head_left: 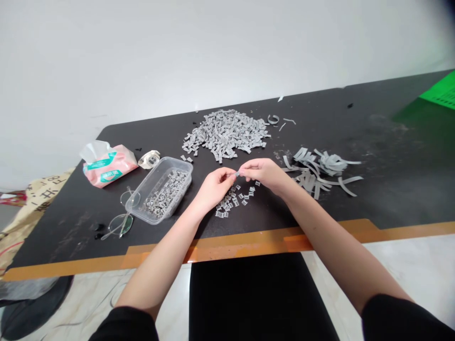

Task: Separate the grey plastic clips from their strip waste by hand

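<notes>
My left hand (216,183) and my right hand (265,173) meet above the middle of the table, fingertips pinched together. Between them is a small grey piece (237,174), mostly hidden by the fingers, so its exact shape cannot be made out. Just below the hands, several small grey slider buckles (232,201) lie scattered on the tabletop. Beyond the hands rises a large heap of short grey strap pieces (227,132). Long grey strips (330,166) lie tangled to the right of my right hand.
Left of my hands stands a clear plastic tub (137,208) partly filled with small buckles. Eyeglasses (121,225), a white roundish object (149,159) and a pink tissue pack (110,166) are beside it. Orange tape (241,244) lines the front edge; a green sheet (441,92) is far right.
</notes>
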A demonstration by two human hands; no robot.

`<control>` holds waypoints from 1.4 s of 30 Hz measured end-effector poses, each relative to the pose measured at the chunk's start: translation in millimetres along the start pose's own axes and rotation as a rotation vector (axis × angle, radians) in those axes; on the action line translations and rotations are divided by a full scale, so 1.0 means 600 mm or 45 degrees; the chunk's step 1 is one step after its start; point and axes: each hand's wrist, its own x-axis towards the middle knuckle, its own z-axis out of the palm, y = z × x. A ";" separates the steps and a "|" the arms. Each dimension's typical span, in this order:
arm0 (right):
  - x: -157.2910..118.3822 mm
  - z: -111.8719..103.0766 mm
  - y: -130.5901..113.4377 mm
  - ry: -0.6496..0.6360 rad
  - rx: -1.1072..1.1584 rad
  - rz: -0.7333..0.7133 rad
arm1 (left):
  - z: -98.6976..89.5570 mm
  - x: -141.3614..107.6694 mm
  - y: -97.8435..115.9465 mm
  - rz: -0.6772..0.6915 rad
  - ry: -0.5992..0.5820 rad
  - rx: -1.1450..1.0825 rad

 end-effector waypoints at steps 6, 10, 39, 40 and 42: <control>-0.001 0.008 0.005 -0.075 0.150 0.043 | 0.004 -0.006 -0.001 0.313 0.156 0.318; -0.004 0.009 0.005 -0.153 0.182 0.021 | 0.002 -0.011 0.001 0.486 0.201 0.594; 0.012 -0.111 0.020 0.199 -0.566 0.191 | -0.007 0.010 -0.029 0.275 -0.132 0.967; 0.010 -0.122 0.021 0.154 -0.580 0.224 | -0.007 0.010 -0.028 0.267 -0.131 0.963; 0.007 -0.139 0.023 0.154 -0.601 0.237 | -0.008 0.010 -0.025 0.257 -0.123 0.963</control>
